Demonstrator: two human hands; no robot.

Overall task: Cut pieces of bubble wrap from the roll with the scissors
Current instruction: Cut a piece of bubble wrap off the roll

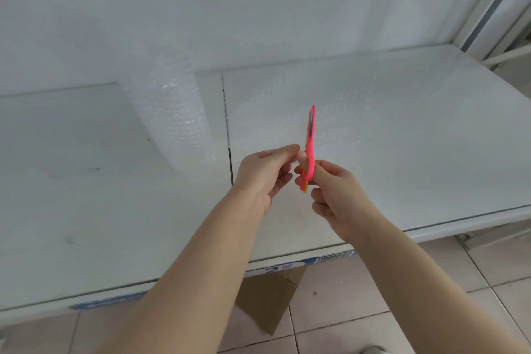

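Pink scissors (311, 135) stand upright above the white table (86, 181), blades closed and pointing up. My right hand (336, 195) grips their handles from the right. My left hand (264, 175) is just left of them, its fingertips pinched together near the pivot, touching or nearly touching the handle. The bubble wrap roll (169, 112) lies on the table to the left of my hands. A sheet of bubble wrap (359, 112) is spread flat over the right half of the table, behind and under the scissors.
A white wall rises behind the table. A seam (227, 123) splits the tabletop in two. The table's front edge (287, 259) runs near my forearms. Below it lie a brown cardboard piece (267, 296) and the tiled floor (402, 296). A metal frame (488, 14) stands at right.
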